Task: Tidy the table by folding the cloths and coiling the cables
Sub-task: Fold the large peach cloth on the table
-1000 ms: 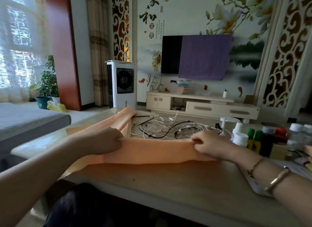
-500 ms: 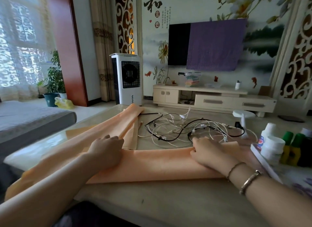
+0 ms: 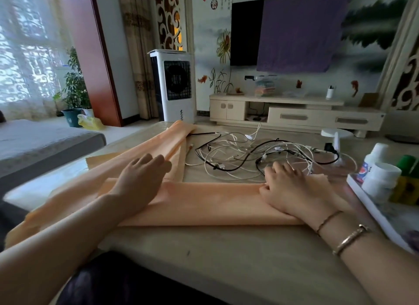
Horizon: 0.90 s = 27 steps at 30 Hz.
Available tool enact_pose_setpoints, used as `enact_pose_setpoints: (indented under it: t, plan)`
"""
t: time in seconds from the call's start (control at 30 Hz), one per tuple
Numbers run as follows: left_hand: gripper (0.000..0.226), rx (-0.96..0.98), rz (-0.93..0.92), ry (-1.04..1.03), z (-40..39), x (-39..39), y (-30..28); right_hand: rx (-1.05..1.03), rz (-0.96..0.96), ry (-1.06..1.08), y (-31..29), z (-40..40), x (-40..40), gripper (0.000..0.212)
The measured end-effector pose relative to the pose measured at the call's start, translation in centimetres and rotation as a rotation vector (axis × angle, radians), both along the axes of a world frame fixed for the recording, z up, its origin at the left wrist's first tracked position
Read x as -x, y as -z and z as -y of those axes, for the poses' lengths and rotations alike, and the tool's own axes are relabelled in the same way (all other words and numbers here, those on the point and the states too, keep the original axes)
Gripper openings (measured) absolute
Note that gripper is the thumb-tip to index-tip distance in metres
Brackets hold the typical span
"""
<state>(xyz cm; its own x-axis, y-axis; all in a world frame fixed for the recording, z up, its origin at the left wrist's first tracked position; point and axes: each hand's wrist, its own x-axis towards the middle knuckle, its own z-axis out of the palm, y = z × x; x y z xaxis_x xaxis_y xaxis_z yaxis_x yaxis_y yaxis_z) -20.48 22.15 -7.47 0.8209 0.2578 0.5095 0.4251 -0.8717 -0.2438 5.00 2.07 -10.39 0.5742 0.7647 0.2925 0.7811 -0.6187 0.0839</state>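
A long peach cloth (image 3: 210, 202) lies folded in a band across the wooden table (image 3: 226, 254), with another part running back left toward the far edge. My left hand (image 3: 140, 180) lies flat on the cloth at the left, fingers straight and pointing away. At the band's right end my right hand (image 3: 292, 189) presses down on the fabric with fingers spread. Just behind the cloth sits a tangle of white and black cables (image 3: 256, 155), touching my right fingertips.
White bottles (image 3: 381, 180) and green-capped containers (image 3: 408, 168) stand on a white tray (image 3: 371, 209) at the right edge. A small white lamp (image 3: 335, 136) stands behind the cables. A grey sofa (image 3: 45, 146) lies left, an air cooler and TV cabinet beyond.
Both hands went from gripping the cloth's fold to lying flat on it. My left hand slid forward and straightened its fingers. The camera tilted down and closer.
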Motion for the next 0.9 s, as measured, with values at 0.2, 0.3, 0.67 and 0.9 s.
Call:
enact_pose_setpoints:
  t: [0.2,0.3,0.67,0.9]
  plan:
    - [0.025,0.394,0.057,0.322,7.1,-7.6,1.4,-0.063,-0.106,-0.015,-0.3,0.6,0.1,0.016]
    - [0.031,0.458,-0.039,0.316,9.9,-9.8,3.2,-0.078,-0.124,-0.023,-0.7,1.3,-0.2,0.023]
    - [0.089,0.523,-0.248,0.157,11.0,-9.9,3.6,-0.249,-0.521,-0.052,-4.5,4.8,-2.2,0.007]
    - [0.095,0.538,-0.262,0.142,11.3,-9.9,3.3,-0.629,-1.477,-0.202,-6.5,6.0,-1.5,0.017]
